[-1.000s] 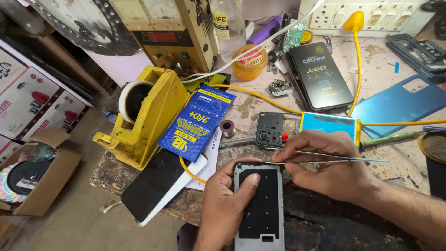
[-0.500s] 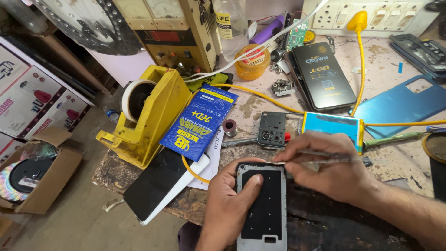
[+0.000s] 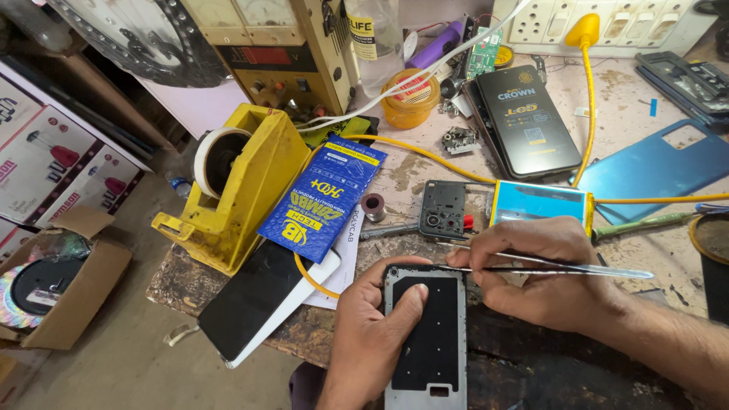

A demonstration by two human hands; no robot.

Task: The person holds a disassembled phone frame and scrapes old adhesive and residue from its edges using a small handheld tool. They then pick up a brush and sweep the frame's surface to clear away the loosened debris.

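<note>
Head view, looking down on a cluttered workbench (image 3: pixel 653 250).

Opened phone frame (image 3: pixel 427 334) at the near edge of the workbench, flat, back side up, with its long axis running from the near edge away toward the far edge. Camera end pointing toward the far edge, bottom end hanging at or just past the near edge.

Left hand (image 3: pixel 372 334) clamped around the frame's left side, thumb pressed flat on the dark inner plate, fingers hidden beneath; holding the frame steady, not spread wide.

Right hand (image 3: pixel 543 269) just right of the frame's top right corner, fingers pinched narrow on metal tweezers (image 3: pixel 547 266). Tweezers lying almost level, crosswise to the frame's long axis; the back end pointing right toward the right edge of the workbench, the working end aimed left at the frame's top edge. Working tips apparently at the top rim near the camera hole; touching or just above, cannot tell.

Relation that matters: frame's upper end directly left of the right hand, closer to it than to anything else, left hand already on the frame.

Nearby: black camera module plate (image 3: pixel 442 209) just beyond the frame; blue packet (image 3: pixel 323 197) and yellow tape dispenser (image 3: pixel 235 190) toward the left; blue back cover (image 3: pixel 657 171) toward the right edge.
</note>
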